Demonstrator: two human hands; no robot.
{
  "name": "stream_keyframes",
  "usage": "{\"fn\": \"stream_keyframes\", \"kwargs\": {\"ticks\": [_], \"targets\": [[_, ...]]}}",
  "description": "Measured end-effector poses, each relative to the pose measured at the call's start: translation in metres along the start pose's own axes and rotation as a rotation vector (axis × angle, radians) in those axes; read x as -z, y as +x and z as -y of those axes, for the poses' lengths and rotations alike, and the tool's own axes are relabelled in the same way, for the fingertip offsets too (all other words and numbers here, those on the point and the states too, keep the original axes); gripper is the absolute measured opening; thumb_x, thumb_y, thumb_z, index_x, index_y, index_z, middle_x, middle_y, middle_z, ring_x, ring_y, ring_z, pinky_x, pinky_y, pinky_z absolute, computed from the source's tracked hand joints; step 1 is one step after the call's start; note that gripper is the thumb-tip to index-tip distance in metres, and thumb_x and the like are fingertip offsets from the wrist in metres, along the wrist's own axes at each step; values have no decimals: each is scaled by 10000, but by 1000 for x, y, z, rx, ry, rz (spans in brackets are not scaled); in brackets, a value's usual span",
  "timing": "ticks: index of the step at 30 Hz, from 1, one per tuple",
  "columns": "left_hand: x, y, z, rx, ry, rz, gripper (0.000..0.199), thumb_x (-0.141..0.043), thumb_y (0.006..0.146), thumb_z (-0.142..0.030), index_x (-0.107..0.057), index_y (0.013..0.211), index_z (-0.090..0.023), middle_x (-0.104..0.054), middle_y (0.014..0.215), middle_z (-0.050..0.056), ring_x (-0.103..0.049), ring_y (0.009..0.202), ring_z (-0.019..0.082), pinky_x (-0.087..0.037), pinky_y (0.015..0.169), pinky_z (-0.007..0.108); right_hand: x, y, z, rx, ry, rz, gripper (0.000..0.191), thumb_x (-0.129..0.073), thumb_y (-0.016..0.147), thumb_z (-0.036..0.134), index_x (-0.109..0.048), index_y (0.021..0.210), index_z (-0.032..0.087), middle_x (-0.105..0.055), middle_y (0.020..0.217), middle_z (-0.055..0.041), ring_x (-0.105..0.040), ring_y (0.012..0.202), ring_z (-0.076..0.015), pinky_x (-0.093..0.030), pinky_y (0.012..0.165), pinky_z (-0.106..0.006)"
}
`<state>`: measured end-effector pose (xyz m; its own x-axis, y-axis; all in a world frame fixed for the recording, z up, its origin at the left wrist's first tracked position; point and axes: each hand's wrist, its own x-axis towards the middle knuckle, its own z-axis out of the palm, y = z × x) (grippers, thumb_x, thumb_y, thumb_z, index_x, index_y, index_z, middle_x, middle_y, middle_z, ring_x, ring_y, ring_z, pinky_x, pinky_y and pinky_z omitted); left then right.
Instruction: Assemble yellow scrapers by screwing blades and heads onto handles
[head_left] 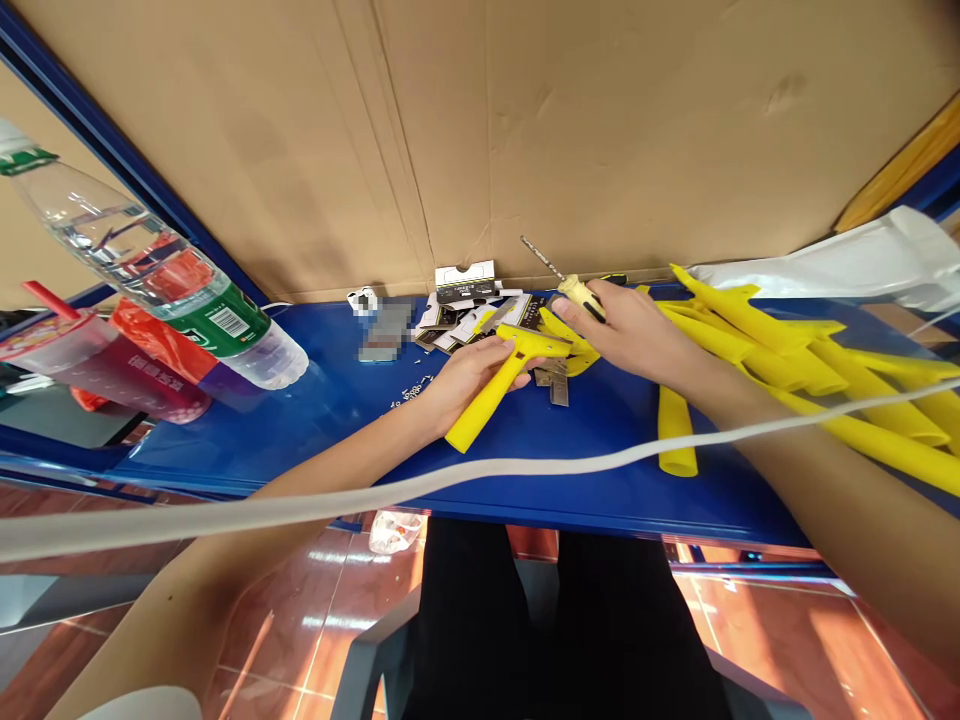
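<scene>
My left hand (476, 380) is closed around a yellow plastic scraper handle (491, 390), its wide head up and its round end toward me. In my right hand (626, 330) is a screwdriver (581, 295) with a cream grip; the shaft points up and left, apart from the scraper handle. Small screws (409, 392) lie scattered on the blue table left of my left hand. Flat metal blades (555, 385) rest just beyond the scraper handle. Behind them is a pile of black-and-white card boxes (465, 285), with other yellow pieces partly hidden by my hands.
Several yellow scraper handles (787, 350) are heaped on the right; a white plastic bag (840, 262) lies behind. At left stand a water bottle (217, 310) and a red drink cup (112, 370). A white cable (525, 466) crosses in front. Cardboard (600, 130) walls the back.
</scene>
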<state>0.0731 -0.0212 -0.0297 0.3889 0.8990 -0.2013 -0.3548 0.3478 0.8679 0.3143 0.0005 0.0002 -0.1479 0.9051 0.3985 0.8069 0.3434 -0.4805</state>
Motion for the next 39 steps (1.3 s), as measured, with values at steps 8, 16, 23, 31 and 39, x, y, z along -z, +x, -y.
{"fn": "stream_keyframes", "kwargs": {"ticks": [8, 16, 23, 31, 39], "targets": [[1, -4, -2, -18, 90, 34, 122, -836, 1022, -154, -797, 1137, -141, -860, 1207, 127, -820, 941, 176, -682, 727, 238, 46, 0, -10, 36, 323, 114, 465, -767, 1047, 723, -846, 1055, 265, -793, 891, -40, -602, 701, -200, -417, 645, -349], [-2, -5, -2, -8, 133, -2, 136, -867, 1003, -158, -777, 1101, -126, -841, 1102, 91, -778, 874, 153, -690, 757, 268, 72, -9, 2, 73, 239, 5, 253, -887, 973, 458, -901, 933, 209, -837, 882, -68, -626, 783, -188, -383, 678, -354], [-1, -4, -2, -15, 148, -10, 137, -852, 1004, -145, -747, 1090, -129, -822, 1047, 81, -769, 843, 149, -709, 750, 273, 77, -9, -1, 111, 200, -12, 228, -902, 947, 419, -863, 874, 207, -802, 818, -58, -620, 772, -192, -381, 688, -364], [-1, -4, -2, -17, 161, -32, 150, -877, 990, -152, -752, 1067, -121, -821, 1057, 87, -782, 881, 162, -715, 747, 277, 76, -10, -4, 124, 193, -12, 257, -931, 917, 468, -877, 881, 220, -839, 873, -65, -652, 783, -202, -406, 685, -360], [5, 1, 5, -14, 164, -31, 203, -938, 953, -191, -771, 1046, -122, -841, 1060, 104, -787, 898, 174, -730, 808, 318, 81, -17, 10, 168, 123, -42, 230, -999, 854, 442, -869, 875, 254, -780, 763, -20, -530, 636, -169, -355, 634, -382]]}}
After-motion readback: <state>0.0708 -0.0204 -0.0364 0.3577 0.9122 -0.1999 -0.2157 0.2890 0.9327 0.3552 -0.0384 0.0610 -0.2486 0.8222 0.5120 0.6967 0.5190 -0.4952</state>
